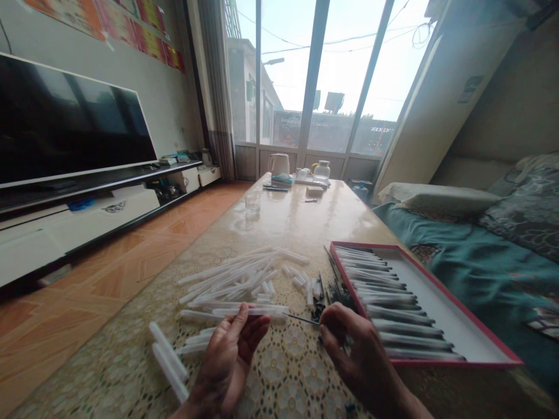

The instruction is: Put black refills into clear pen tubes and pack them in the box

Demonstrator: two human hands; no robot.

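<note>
Between the thumb and fingers of my left hand (229, 358) is a translucent white pen barrel (262, 312), held roughly level. My right hand (360, 352) pinches a thin dark pen refill (302, 318); its tip meets the barrel's right end, and I cannot tell how far inside it reaches. Loose white barrels (236, 282) lie heaped beyond my left hand. Short white caps (297, 276), small black parts (318, 308) and dark refills (334, 279) lie near the right hand. Several filled pens (408, 327) rest in a row inside a red-rimmed box (489, 349).
The long table has a patterned cover (301, 372). Farther along it stand a drinking glass (252, 205), a pale kettle (279, 164) and a glass jug (322, 170). A teal-covered sofa (419, 224) lines the right side; a television (74, 119) is at left.
</note>
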